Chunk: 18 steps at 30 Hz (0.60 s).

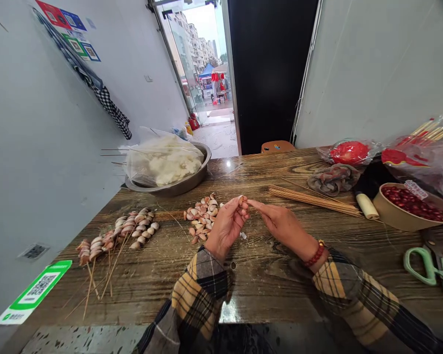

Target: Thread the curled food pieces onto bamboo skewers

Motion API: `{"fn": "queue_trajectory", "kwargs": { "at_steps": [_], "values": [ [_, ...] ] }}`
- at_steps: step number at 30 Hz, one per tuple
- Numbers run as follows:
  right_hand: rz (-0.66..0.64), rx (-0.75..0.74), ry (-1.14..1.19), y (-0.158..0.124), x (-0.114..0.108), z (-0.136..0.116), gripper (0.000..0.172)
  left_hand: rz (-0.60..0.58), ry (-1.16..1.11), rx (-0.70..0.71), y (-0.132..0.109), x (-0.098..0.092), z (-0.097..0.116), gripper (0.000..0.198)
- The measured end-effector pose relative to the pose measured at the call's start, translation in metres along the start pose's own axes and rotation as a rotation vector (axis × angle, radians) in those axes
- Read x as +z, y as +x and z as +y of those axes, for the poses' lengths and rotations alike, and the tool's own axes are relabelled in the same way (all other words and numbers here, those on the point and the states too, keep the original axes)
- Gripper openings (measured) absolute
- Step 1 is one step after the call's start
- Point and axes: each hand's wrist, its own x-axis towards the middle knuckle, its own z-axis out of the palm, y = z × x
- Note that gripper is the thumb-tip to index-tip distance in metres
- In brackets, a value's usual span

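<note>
My left hand (229,223) is closed, pinching a small reddish-brown garlic clove (242,200) at its fingertips. From the other side, my right hand (280,221) reaches in with fingers pressed together, its fingertips on the same clove. Whether a skewer is between them, I cannot make out. Beside and partly behind my left hand lies a pile of loose garlic cloves (203,216). Further left, several skewers threaded with garlic cloves (121,228) lie together, their bare sticks pointing toward me. A small white scrap (243,235) sits on the table below my fingers.
On the wooden table (266,295) stand a metal basin (170,187) with a plastic bag of pale food and a paper bowl (398,211) of dark red pieces. Bamboo skewers (313,200), a crumpled rag (334,178) and green-handled scissors (428,268) lie right.
</note>
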Motion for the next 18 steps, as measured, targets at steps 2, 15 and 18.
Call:
{"fn": "queue_trajectory", "kwargs": {
  "at_steps": [2,15,18],
  "values": [
    [0.003,0.005,-0.006,-0.0001,-0.0001,-0.0003,0.046,0.003,0.001,0.000,0.0004,-0.0002,-0.0001,0.022],
    [0.007,0.035,-0.121,-0.0009,-0.0052,-0.0054,0.050,-0.013,0.043,0.022,0.0007,-0.0001,0.0000,0.022],
    [-0.052,0.063,-0.194,-0.0006,-0.0089,-0.0086,0.051,-0.004,0.070,0.036,0.0007,-0.0001,0.0002,0.024]
  ]
}}
